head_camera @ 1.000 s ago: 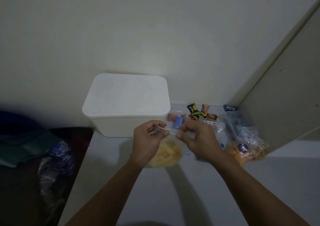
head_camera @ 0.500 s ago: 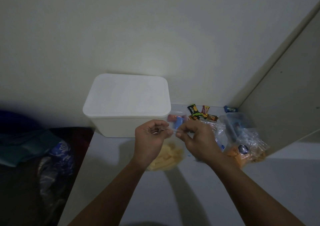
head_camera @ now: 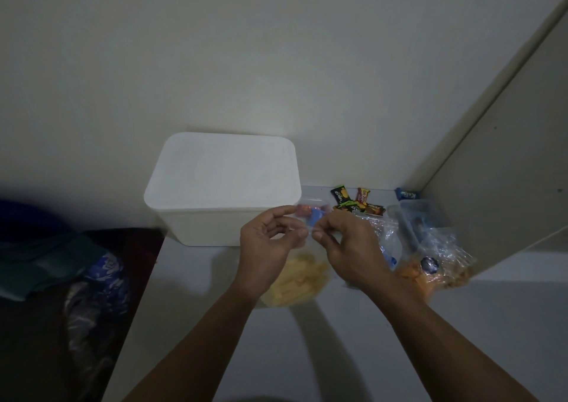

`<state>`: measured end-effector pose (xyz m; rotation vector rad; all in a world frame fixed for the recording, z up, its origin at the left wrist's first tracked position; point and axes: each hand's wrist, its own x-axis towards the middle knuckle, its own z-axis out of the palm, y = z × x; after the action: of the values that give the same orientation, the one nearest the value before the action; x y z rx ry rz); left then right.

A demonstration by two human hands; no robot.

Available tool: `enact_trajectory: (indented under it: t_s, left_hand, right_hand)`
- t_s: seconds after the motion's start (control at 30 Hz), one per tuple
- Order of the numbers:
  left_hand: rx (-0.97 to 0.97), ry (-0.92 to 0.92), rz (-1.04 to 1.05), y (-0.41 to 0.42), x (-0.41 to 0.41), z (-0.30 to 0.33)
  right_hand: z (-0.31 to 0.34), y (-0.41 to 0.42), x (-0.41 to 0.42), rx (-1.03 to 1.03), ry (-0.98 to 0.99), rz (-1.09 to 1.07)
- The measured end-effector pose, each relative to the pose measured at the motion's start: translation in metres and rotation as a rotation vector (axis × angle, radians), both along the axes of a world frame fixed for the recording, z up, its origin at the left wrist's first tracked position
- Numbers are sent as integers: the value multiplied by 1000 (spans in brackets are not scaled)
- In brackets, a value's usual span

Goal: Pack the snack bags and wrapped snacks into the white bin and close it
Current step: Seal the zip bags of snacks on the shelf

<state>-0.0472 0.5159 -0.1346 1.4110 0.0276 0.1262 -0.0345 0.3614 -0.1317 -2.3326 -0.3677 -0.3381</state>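
Observation:
The white bin (head_camera: 212,226) stands against the wall with its lid (head_camera: 224,171) on. Just right of it, my left hand (head_camera: 267,248) and my right hand (head_camera: 347,248) pinch the top edge of a clear bag of yellow snack sticks (head_camera: 295,281), which hangs below them over the white table (head_camera: 190,309). Behind my fingers lies a small clear bag with red and blue sweets (head_camera: 310,211). Wrapped snacks (head_camera: 356,200) lie by the wall, with a blue one (head_camera: 407,194) in the corner. More clear bags with orange snacks (head_camera: 430,266) lie to the right.
A beige panel (head_camera: 507,171) closes off the right side. Left of the table, lower down, sit dark cloth (head_camera: 40,257) and a blue-patterned plastic bag (head_camera: 98,297). A clear container (head_camera: 415,220) lies among the bags on the right.
My two hands have come closer together along the bag's top edge, and the gap between them has nearly shut. The bin and other snacks have not moved.

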Motion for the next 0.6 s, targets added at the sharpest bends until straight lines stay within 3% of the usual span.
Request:
enact_trajectory:
  t_s: [0.27, 0.6]
  left_hand:
    - [-32, 17, 89, 2, 2, -3]
    - [-16, -10, -38, 5, -1, -1]
  right_hand:
    - [-3, 1, -4, -16, 5, 41]
    - [-5, 2, -4, 34, 7, -12]
